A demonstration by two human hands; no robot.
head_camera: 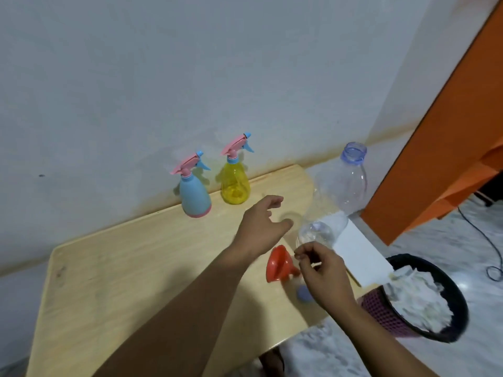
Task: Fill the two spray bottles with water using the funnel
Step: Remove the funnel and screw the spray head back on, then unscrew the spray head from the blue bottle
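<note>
Reaching with spread, empty fingers toward the spray bottles (215, 183) at eleven o'clock, the left hand (262, 224) leads while the right hand (324, 270), loosely curled and holding nothing visible, hovers by the funnel (279, 263).

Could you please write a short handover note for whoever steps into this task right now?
Left hand: open, empty, reaching over the table toward the spray bottles.
Right hand: fingers loosely curled beside the funnel; whether they pinch anything is unclear.
Blue spray bottle and yellow spray bottle stand by the wall, spray heads on.
Clear water bottle stands uncapped at the table's right edge; its blue cap lies near the funnel, which lies on its side.
Done: water bottle opened.
Left: unscrew both spray heads, seat funnel, pour, recap.
</note>
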